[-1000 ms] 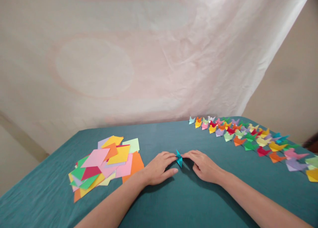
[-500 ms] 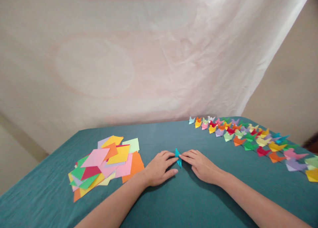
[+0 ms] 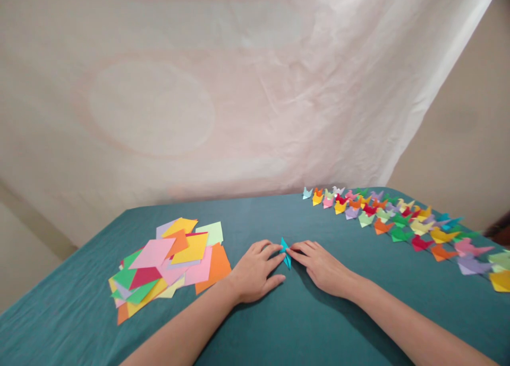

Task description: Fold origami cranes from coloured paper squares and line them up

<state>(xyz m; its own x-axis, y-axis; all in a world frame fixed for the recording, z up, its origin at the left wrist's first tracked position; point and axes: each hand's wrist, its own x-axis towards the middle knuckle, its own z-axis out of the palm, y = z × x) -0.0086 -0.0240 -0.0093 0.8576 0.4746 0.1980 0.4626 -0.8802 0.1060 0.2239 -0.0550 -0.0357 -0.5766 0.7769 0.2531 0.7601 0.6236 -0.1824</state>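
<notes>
A small blue piece of folded paper [image 3: 286, 254], narrow and pointed at both ends, lies on the table between my hands. From the left, my left hand [image 3: 257, 270] reaches it with the fingertips resting on its edge; the fingers are spread and the thumb stands well apart. My right hand [image 3: 321, 266] comes from the other side, its fingers stretched out and its index fingertip pressed on the paper. The right thumb is mostly tucked below the fingers. Fingertips cover part of the blue paper.
A loose heap of coloured paper sheets [image 3: 153, 254] lies to the left of my left hand. Rows of folded paper birds [image 3: 399, 233] stand along the right side. A teal cloth [image 3: 263, 334] covers the table, and a pale hanging sheet [image 3: 239, 105] rises behind it.
Both hands stay at the blue paper. The fingertips have shifted only slightly on it, and the right index finger rests a little further left.
</notes>
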